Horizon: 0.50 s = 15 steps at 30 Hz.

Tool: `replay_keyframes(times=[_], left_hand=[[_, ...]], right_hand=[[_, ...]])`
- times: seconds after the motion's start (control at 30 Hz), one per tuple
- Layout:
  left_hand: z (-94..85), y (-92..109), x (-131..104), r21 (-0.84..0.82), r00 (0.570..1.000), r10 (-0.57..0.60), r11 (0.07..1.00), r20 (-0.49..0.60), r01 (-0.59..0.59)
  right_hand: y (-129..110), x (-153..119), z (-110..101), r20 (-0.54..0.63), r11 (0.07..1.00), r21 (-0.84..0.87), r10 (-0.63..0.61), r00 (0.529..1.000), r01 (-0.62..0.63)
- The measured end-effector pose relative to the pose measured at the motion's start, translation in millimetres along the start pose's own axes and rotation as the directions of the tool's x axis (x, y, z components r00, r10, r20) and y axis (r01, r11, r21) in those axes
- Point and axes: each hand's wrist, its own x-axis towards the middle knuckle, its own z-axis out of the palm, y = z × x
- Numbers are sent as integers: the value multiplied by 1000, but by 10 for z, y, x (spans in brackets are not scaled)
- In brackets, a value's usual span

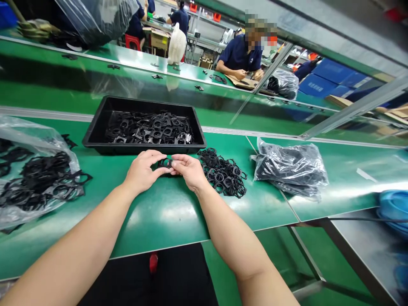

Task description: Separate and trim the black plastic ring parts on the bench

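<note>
Between my two hands is a small black plastic part (165,162) with a round opening. My left hand (142,171) pinches its left side, and my right hand (188,169) grips its right side. Just behind them stands a black tray (145,148) holding many similar black ring parts (157,127), some with shiny metallic bits. A loose heap of black ring parts (223,174) lies on the green table right beside my right hand. Fingers cover the edges of the held part.
An open clear bag (68,146) of black parts lies at the left. A filled plastic bag (291,168) rests at the right. Behind the tray runs a green conveyor (127,85) with small black pieces. Across it a person (242,55) works at a bench.
</note>
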Motion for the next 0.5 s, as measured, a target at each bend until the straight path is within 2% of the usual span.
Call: replay_keyframes(times=[0.13,0.27,0.5], left_hand=[[-31,41,1,-6,996,46,999,-81,-46],[-27,52,-1,28,992,100,995,-75,-99],[-1,30,-19,10,991,111,994,-70,-110]], right_hand=[[0,6,-17,-2,999,-34,-33,999,33],[-8,-12,-6,54,999,-14,-47,997,48],[-9,-27,-2,121,997,75,-41,992,32]])
